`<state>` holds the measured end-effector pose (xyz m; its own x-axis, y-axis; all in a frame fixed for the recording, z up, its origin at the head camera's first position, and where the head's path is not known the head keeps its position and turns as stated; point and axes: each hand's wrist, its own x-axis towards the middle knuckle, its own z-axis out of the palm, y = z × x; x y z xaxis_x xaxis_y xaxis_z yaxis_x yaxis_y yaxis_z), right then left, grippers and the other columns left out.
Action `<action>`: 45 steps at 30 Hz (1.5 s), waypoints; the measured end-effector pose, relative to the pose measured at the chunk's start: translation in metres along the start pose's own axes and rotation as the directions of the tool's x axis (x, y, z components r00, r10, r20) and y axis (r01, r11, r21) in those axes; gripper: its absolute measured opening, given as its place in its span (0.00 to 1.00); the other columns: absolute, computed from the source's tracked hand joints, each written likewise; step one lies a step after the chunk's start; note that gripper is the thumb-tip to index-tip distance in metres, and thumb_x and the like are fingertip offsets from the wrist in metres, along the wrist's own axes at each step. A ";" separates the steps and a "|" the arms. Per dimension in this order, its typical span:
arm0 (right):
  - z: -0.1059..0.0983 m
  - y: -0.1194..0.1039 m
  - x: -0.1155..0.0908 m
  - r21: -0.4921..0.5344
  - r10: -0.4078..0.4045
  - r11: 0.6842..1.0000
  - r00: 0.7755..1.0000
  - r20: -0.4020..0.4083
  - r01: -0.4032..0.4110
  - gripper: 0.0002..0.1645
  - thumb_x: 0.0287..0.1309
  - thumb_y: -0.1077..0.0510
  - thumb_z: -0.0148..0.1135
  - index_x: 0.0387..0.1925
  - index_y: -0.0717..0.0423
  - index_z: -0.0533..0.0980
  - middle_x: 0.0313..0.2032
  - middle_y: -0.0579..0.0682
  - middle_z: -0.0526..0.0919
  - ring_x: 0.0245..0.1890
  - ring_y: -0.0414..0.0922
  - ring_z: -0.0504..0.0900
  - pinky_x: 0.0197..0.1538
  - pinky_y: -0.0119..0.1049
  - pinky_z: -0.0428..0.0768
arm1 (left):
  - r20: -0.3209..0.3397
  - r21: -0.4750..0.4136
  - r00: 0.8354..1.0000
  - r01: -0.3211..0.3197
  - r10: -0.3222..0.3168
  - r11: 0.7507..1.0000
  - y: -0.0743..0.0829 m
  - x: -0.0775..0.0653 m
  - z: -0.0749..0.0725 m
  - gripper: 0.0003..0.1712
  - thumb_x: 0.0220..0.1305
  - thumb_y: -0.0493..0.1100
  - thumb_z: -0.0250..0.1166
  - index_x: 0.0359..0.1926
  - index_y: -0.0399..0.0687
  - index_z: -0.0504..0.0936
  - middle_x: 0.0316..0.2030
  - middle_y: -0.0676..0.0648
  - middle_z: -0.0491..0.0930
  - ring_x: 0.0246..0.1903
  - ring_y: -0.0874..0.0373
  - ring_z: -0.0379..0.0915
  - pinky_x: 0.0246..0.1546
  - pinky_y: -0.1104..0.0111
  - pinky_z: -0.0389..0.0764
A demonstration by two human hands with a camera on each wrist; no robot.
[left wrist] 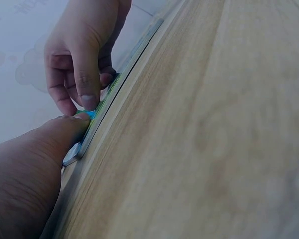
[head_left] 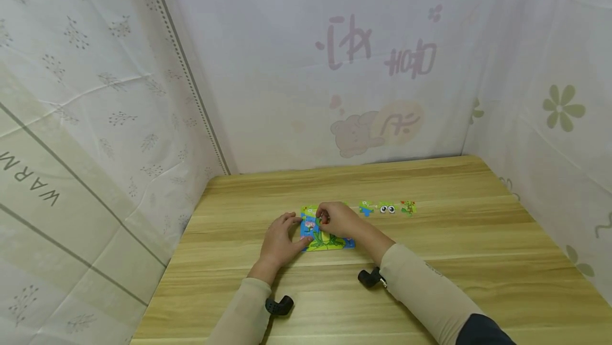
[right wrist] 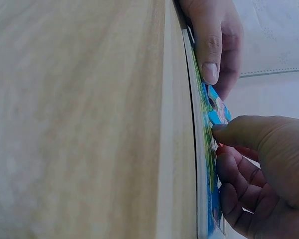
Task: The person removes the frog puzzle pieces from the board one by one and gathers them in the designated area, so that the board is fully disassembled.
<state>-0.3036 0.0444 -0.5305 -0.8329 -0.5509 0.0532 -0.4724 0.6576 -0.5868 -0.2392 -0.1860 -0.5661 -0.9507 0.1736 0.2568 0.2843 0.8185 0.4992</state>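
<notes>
A frog jigsaw puzzle (head_left: 327,242) in green and blue lies flat on the wooden table. My right hand (head_left: 340,220) is over its upper part, thumb and fingertips pinching a blue puzzle piece with a pink flower (head_left: 309,224). In the right wrist view that piece (right wrist: 219,110) stands tilted up from the puzzle. My left hand (head_left: 278,241) rests along the puzzle's left side, its thumb lying on the lower left part and its fingers spread at the upper left edge. The right hand hides part of the puzzle's upper right.
To the right of the puzzle, three loose pieces lie in a row: a blue and green one (head_left: 366,208), one with frog eyes (head_left: 387,208) and one with red and green leaves (head_left: 408,207). Patterned cloth (head_left: 287,95) hangs behind the wooden table (head_left: 454,249) and at both sides.
</notes>
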 end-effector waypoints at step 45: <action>-0.021 0.013 -0.026 0.167 0.060 0.985 0.997 -0.056 -0.050 0.11 0.62 0.60 0.74 0.45 0.52 0.83 0.32 0.42 0.81 0.28 0.39 0.80 0.33 0.34 0.82 | 0.013 0.013 1.000 0.028 -0.029 1.000 0.002 0.000 0.001 0.38 0.61 0.68 0.73 0.66 0.58 0.80 0.73 0.49 0.70 0.73 0.45 0.63 0.72 0.45 0.67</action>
<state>-0.2943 0.0783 -0.5227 -0.8748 -0.4803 0.0631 -0.3753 0.5896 -0.7152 -0.2384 -0.1841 -0.5657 -0.9600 0.1571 0.2319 0.2555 0.8304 0.4951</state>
